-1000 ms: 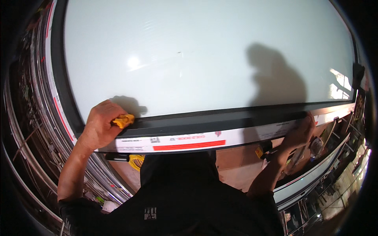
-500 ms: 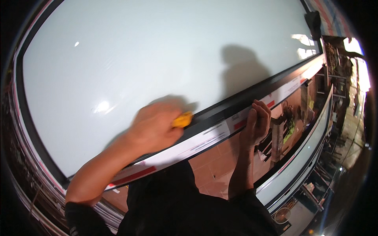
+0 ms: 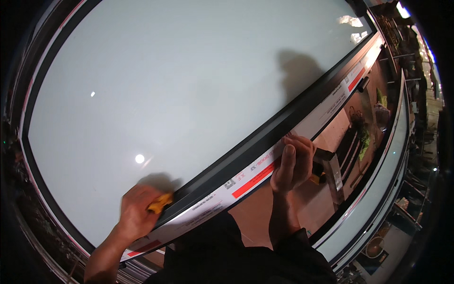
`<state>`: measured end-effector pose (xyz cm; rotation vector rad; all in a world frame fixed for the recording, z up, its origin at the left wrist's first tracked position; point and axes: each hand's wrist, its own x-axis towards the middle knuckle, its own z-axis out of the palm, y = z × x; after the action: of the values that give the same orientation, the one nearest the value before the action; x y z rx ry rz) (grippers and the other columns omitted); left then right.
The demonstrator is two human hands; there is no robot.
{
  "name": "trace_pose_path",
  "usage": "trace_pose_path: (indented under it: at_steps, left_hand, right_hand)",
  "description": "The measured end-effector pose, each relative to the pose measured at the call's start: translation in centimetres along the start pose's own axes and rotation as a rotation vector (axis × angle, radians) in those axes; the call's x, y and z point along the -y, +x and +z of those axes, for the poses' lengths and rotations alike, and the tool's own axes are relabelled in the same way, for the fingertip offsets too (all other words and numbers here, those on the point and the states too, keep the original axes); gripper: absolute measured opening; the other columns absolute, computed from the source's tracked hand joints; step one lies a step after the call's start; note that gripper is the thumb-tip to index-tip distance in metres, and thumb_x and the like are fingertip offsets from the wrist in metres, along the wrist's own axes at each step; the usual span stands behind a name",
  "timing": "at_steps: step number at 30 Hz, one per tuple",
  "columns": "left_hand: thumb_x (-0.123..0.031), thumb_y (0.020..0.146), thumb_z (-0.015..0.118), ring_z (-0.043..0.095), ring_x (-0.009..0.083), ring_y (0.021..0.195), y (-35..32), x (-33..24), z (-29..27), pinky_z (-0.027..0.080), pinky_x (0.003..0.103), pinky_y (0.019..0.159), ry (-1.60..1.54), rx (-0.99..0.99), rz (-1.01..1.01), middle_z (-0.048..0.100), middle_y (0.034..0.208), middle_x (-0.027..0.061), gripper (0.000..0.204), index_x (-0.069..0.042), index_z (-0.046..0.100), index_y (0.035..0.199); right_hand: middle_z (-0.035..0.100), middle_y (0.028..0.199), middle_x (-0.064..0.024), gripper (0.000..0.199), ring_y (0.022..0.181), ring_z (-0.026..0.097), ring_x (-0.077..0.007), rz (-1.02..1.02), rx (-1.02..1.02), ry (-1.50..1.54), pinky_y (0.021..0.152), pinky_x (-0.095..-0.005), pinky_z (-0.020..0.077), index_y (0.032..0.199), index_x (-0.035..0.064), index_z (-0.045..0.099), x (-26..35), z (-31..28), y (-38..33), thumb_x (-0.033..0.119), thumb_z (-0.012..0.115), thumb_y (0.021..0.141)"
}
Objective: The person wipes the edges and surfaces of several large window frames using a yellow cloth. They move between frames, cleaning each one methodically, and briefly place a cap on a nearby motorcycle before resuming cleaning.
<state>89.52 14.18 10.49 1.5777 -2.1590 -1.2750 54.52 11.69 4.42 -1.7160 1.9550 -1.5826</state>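
The left hand [image 3: 136,208] clutches a yellow cloth [image 3: 161,202] where the pale panel [image 3: 189,85] meets the dark frame [image 3: 246,151]; the right hand [image 3: 294,165] (whether gripping, I cannot tell) is at the frame's outer edge; uneven pressure could make the cloth slip

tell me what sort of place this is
Probably a workshop for framed panels, perhaps doors or windows: a large dark-framed panel edged with printed white-and-red film, another pale panel at the right, and long bars at lower left.
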Motion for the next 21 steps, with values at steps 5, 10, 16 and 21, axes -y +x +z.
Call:
trace_pose_path:
  at_steps: [5, 10, 16, 21]
  left_hand:
    - [-0.002, 0.075, 0.068, 0.063, 0.0439, 0.090, 16.0, -8.2, 5.7, 0.051, 0.051, 0.079, -0.011, -0.023, 0.169, 0.065, 0.092, 0.0208, 0.023, -0.001, 0.067, 0.098]
    - [-0.018, 0.083, 0.062, 0.069, 0.0440, 0.090, 34.2, -18.1, 11.7, 0.053, 0.053, 0.078, 0.052, -0.010, 0.227, 0.071, 0.091, 0.0240, 0.018, -0.003, 0.070, 0.088]
    - [-0.025, 0.082, 0.065, 0.073, 0.0378, 0.098, 48.4, -29.1, 15.9, 0.058, 0.044, 0.088, -0.161, -0.238, 0.305, 0.074, 0.098, 0.0241, 0.028, -0.001, 0.076, 0.091]
    - [-0.016, 0.079, 0.069, 0.073, 0.0327, 0.101, 47.1, -27.3, 14.8, 0.057, 0.039, 0.091, -0.105, -0.021, 0.273, 0.076, 0.104, 0.0192, 0.023, -0.003, 0.077, 0.096]
  right_hand:
    - [0.069, 0.086, -0.0109, 0.022, 0.086, 0.061, -0.0286, -0.057, 0.016, 0.038, 0.086, -0.0402, 0.0438, 0.081, 0.0036, 0.064, -0.6, -0.7, -0.1, 0.021, 0.062, 0.095]
    - [0.067, 0.086, -0.0068, 0.024, 0.091, 0.061, -0.0282, -0.087, 0.111, 0.011, 0.085, -0.0407, 0.0425, 0.076, 0.0066, 0.062, -1.2, -1.5, 0.0, 0.023, 0.065, 0.093]
    - [0.067, 0.089, -0.0074, 0.020, 0.091, 0.057, -0.0288, -0.036, 0.168, -0.058, 0.085, -0.0411, 0.0413, 0.080, 0.0072, 0.061, -1.2, -1.7, -0.4, 0.021, 0.063, 0.094]
    - [0.067, 0.089, -0.0113, 0.021, 0.089, 0.056, -0.0312, -0.015, 0.139, -0.089, 0.085, -0.0440, 0.0425, 0.079, 0.0055, 0.061, -1.1, -1.5, -0.4, 0.019, 0.060, 0.095]
